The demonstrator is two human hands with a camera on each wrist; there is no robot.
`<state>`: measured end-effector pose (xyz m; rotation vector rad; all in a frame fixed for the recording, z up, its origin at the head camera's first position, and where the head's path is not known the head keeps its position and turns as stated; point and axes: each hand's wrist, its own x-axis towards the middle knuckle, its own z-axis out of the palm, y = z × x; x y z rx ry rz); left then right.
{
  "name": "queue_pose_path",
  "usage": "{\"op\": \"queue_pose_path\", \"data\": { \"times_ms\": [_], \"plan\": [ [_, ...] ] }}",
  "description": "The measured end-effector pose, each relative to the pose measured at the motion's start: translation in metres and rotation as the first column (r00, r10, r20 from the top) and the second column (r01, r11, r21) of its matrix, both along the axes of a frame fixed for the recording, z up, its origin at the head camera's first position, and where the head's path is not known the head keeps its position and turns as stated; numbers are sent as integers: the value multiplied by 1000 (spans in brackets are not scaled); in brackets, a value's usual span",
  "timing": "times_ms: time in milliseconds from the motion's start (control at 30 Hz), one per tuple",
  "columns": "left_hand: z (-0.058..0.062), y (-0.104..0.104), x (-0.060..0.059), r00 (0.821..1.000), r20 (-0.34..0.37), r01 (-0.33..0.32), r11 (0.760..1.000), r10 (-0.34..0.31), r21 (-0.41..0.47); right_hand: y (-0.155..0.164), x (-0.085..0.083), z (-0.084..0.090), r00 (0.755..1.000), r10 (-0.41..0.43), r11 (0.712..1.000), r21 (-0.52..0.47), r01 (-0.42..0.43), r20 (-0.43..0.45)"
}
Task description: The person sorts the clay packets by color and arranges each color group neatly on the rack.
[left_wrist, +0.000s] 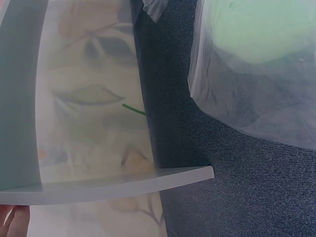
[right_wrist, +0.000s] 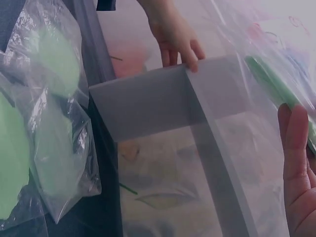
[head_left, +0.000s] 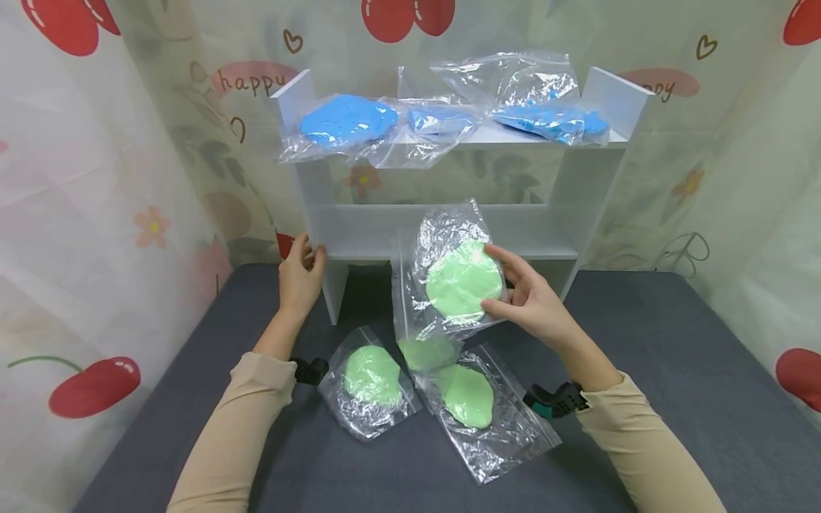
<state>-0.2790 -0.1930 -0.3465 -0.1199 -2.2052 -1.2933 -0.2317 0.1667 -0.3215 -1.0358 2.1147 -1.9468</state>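
My right hand (head_left: pixel 539 303) pinches a clear zip bag with a flat green round of clay-like stuff (head_left: pixel 463 281) inside, thumb at its lower edge and fingers at the upper. The bag is raised in front of the lower board of a white two-tier shelf (head_left: pixel 442 251). At the shelf's left side, my left hand (head_left: pixel 300 278) holds the side panel by its front edge; in the right wrist view, the left thumb and fingers lie around that panel (right_wrist: pixel 143 106). On the table, a bagged green round (head_left: pixel 372 375) lies left of another bagged green piece (head_left: pixel 467 397).
On the upper board lie bagged blue pieces (head_left: pixel 349 121), with a further blue bag (head_left: pixel 554 125) at the right. A dark cloth (head_left: pixel 673 370) covers the table. Behind stands a printed curtain (head_left: pixel 725 135), with a thin cord (head_left: pixel 688 246) at the back right.
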Motion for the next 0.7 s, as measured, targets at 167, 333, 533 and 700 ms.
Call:
{"op": "queue_pose_path", "data": {
  "times_ms": [167,333,533,700],
  "plan": [
    [1,0,0,1000,12,6,1000,-6,6,-9,-3,1,1000,-29,999,-32,29,-6],
    [1,0,1,1000,17,8,1000,-8,9,-16,-6,3,994,-98,994,-47,100,47],
    [1,0,1,1000,18,6,1000,-7,11,-25,-9,6,985,-157,985,-61,162,75],
    [0,0,0,1000,17,4,1000,-5,8,-32,-14,8,980,-182,979,-76,188,74]
  ]
}}
